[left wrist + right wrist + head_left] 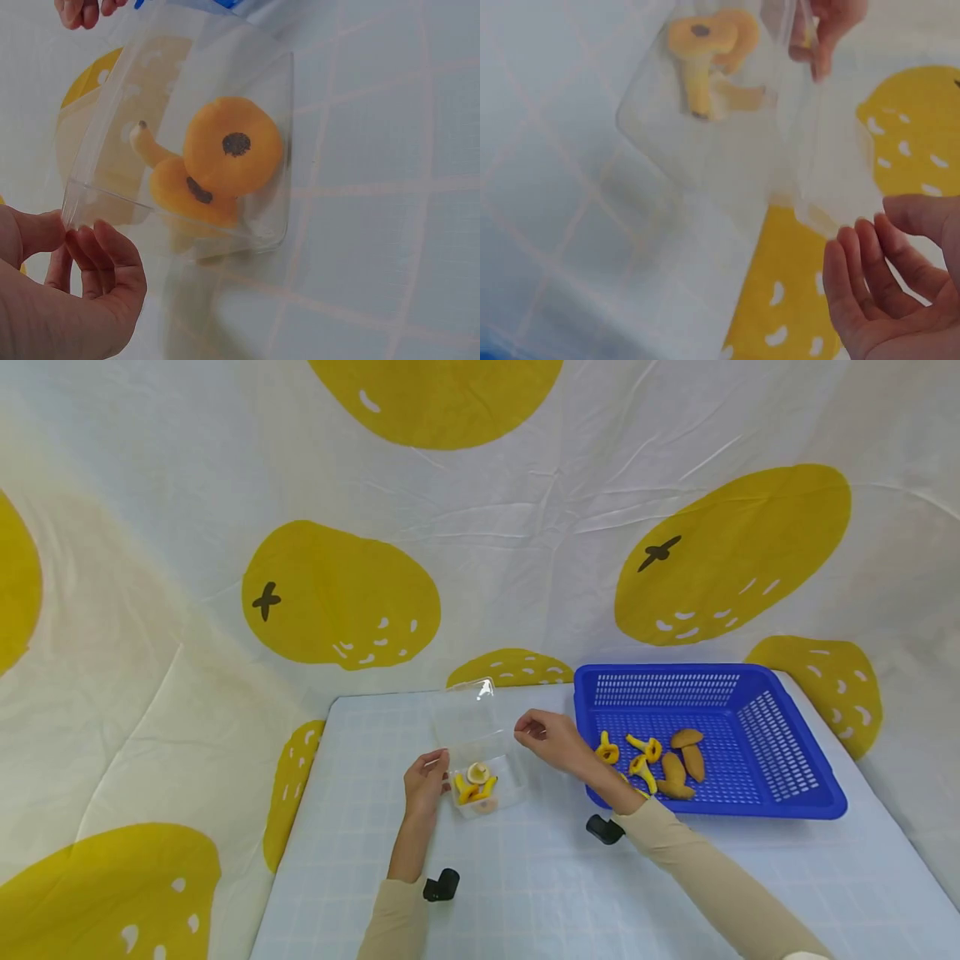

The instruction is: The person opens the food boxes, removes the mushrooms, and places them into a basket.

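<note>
Head cam: left hand (426,782) is pinching the clear box (512,779) by its edge, mushrooms (478,772) inside, lower middle of frame on the worktop (517,881). Right hand (553,741)? Loosely curled, holding zilch.

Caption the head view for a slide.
Left grip holds an open clear box of mushrooms; right grip hovers between it and a blue basket.

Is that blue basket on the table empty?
No, yellow mushrooms and brown mushrooms lie on the floor of the blue basket in the head view.
</note>
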Demonstrator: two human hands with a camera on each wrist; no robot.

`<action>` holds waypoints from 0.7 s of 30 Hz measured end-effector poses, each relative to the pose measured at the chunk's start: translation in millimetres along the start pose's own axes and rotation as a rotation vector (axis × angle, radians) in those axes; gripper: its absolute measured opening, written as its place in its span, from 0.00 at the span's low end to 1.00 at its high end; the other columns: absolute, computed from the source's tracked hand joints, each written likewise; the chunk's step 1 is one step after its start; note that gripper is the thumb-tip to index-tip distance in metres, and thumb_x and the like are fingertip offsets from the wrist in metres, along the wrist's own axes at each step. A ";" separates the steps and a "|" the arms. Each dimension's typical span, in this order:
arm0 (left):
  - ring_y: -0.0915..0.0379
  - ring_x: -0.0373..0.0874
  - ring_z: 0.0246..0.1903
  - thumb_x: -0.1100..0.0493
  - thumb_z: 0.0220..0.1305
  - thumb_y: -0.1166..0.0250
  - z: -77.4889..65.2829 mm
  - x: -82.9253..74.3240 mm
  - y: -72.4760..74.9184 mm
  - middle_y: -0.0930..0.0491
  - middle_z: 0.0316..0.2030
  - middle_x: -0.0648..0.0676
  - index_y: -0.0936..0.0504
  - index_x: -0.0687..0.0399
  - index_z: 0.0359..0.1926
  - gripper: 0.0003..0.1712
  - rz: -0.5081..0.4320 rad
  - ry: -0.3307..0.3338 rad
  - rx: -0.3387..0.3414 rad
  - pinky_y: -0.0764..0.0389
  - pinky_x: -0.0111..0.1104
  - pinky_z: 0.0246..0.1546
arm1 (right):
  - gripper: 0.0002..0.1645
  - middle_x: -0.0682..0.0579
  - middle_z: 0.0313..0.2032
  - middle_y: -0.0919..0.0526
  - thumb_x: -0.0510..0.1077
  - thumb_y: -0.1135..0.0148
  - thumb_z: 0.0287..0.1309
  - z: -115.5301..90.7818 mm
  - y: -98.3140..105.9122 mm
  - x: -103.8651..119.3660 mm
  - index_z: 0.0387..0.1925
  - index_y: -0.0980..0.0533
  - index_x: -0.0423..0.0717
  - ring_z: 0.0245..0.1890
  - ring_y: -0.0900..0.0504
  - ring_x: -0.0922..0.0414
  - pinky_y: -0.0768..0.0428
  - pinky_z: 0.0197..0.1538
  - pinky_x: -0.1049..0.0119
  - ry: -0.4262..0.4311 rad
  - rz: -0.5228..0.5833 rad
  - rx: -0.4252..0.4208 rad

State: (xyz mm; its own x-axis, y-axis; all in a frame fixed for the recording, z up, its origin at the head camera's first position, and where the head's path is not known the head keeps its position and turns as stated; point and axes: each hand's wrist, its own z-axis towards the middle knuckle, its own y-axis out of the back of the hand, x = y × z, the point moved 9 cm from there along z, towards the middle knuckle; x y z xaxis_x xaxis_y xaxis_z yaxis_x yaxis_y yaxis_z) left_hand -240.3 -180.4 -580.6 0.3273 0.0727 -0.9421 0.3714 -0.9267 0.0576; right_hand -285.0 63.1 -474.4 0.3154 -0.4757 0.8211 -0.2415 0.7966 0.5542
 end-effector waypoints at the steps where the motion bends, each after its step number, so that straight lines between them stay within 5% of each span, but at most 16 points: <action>1: 0.26 0.47 0.35 0.55 0.73 0.35 -0.2 -0.1 0.1 0.19 0.49 0.66 0.18 0.64 0.54 0.17 -0.001 0.001 0.000 0.21 0.26 0.30 | 0.06 0.49 0.37 0.14 0.39 0.34 0.68 1.2 -4.8 1.1 0.42 0.18 0.39 0.39 0.17 0.53 0.16 0.50 0.56 0.003 0.005 0.011; 13: 0.28 0.44 0.31 0.56 0.73 0.35 -1.6 -2.1 -3.3 0.18 0.45 0.62 0.18 0.64 0.54 0.17 -0.006 0.003 -0.003 0.22 0.26 0.29 | 0.09 0.48 0.40 0.14 0.37 0.36 0.69 9.3 -58.9 9.2 0.46 0.18 0.36 0.40 0.17 0.54 0.16 0.49 0.62 0.081 0.009 0.139; 21: 0.27 0.43 0.31 0.57 0.73 0.35 -2.8 -3.6 -0.8 0.19 0.50 0.68 0.18 0.65 0.54 0.17 -0.019 -0.014 0.003 0.22 0.25 0.28 | 0.08 0.46 0.39 0.15 0.35 0.35 0.67 15.6 -90.5 10.3 0.44 0.18 0.33 0.38 0.19 0.53 0.17 0.45 0.65 0.113 -0.065 0.226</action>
State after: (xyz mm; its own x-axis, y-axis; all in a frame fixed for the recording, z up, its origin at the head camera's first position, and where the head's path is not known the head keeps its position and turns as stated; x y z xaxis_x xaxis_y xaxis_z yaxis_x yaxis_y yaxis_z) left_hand -239.3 -178.9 -576.3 0.3077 0.0845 -0.9477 0.3749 -0.9262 0.0391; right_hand -274.2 -19.6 -514.0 0.4346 -0.4685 0.7692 -0.4119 0.6561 0.6323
